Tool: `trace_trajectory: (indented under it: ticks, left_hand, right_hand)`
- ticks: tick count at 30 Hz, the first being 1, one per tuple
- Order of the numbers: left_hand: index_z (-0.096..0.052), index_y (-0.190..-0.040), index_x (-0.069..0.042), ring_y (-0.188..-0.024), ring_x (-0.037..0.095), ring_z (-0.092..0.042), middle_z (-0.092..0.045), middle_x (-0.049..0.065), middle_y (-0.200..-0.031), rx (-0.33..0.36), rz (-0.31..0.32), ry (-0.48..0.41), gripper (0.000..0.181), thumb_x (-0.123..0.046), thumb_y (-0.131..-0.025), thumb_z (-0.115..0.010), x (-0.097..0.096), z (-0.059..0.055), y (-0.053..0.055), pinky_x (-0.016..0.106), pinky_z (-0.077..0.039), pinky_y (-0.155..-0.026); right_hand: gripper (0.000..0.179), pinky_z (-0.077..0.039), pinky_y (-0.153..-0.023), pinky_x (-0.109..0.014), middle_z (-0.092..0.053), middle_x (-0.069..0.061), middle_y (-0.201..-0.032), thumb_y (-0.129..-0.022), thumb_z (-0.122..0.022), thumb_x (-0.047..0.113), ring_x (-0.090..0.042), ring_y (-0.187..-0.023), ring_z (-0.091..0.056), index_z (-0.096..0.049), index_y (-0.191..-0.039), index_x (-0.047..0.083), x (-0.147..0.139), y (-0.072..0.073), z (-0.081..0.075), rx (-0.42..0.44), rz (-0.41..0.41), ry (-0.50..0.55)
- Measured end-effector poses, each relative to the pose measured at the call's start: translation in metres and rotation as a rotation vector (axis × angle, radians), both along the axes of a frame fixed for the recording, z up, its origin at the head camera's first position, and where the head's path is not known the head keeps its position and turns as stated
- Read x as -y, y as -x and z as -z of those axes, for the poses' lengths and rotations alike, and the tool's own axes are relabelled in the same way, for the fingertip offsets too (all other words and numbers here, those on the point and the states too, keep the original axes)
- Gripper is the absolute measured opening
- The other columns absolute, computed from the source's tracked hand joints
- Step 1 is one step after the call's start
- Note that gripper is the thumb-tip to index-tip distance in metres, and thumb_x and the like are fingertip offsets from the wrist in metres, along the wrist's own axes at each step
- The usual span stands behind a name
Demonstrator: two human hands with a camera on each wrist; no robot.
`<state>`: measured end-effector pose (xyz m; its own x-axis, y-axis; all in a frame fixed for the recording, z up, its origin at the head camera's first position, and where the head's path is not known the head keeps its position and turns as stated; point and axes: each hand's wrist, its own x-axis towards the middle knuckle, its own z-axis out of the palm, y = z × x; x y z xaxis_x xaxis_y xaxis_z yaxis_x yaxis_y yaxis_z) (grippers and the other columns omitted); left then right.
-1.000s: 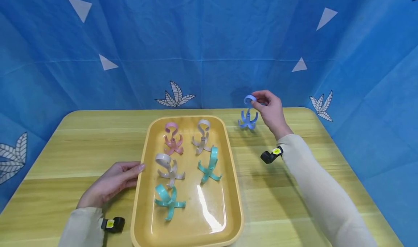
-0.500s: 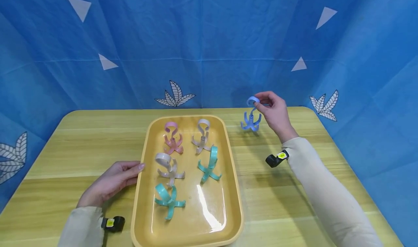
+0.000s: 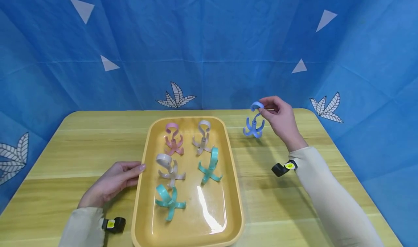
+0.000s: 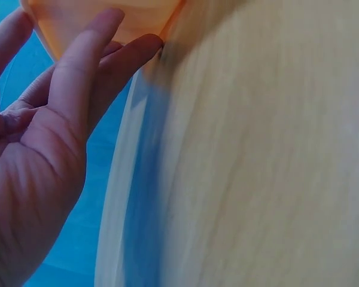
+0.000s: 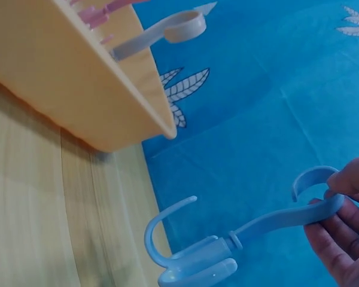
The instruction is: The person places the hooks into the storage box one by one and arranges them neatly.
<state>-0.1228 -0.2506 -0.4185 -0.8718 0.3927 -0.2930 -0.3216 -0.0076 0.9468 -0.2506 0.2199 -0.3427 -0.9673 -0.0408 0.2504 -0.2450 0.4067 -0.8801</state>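
My right hand pinches the curved top of a blue multi-prong hanging hook, right of the tray. Its prongs point down, close over the table; the right wrist view shows thumb and fingers around the blue hook's curl. My left hand holds the left side of the yellow tray, thumb at the rim and fingers against the outer wall. Inside the tray sit a pink hook, two whitish hooks and two teal hooks, curled tops upward.
A light wooden table carries the tray. Behind it and along the right side hangs a blue cloth with white triangles and leaf prints. Each wrist wears a black band with a camera.
My right hand has moved a little to the right and toward me, carrying the blue hook along. The left hand and the tray have stayed in place.
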Motion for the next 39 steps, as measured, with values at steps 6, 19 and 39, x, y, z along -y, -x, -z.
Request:
trace_trajectory:
  ticks: [6, 19, 39]
  left_hand:
    - [-0.033, -0.136, 0.026, -0.108, 0.025, -0.063, -0.059, 0.02, -0.124, -0.001, -0.008, -0.01, 0.056, -0.015, -0.104, -0.053, -0.001, -0.002, -0.001, 0.041, -0.052, -0.093]
    - [-0.034, -0.134, 0.027, -0.106, 0.022, -0.064, -0.06, 0.018, -0.12, -0.02, -0.022, -0.009, 0.054, -0.014, -0.104, -0.053, -0.002, -0.001, -0.002, 0.039, -0.053, -0.092]
    - [-0.032, -0.137, 0.025, -0.105, 0.017, -0.063, -0.053, 0.026, -0.128, -0.022, -0.096, 0.071, 0.057, -0.014, -0.103, -0.055, -0.005, -0.005, -0.007, 0.036, -0.054, -0.091]
  right_hand:
    - [0.028, -0.052, -0.084, -0.019, -0.062, -0.012, -0.11, -0.096, -0.066, 0.013, -0.015, -0.098, -0.06, -0.063, -0.121, 0.001, -0.002, -0.014, -0.009, -0.026, -0.018, -0.038]
    - [0.022, -0.053, -0.083, -0.019, -0.061, -0.009, -0.107, -0.095, -0.065, 0.006, -0.017, -0.094, -0.061, -0.065, -0.116, -0.001, 0.005, -0.046, -0.028, -0.121, -0.115, -0.04]
    - [0.031, -0.055, -0.084, -0.021, -0.063, -0.015, -0.102, -0.083, -0.065, -0.02, -0.021, -0.089, -0.062, -0.067, -0.109, -0.006, 0.016, -0.104, -0.048, -0.26, -0.262, 0.087]
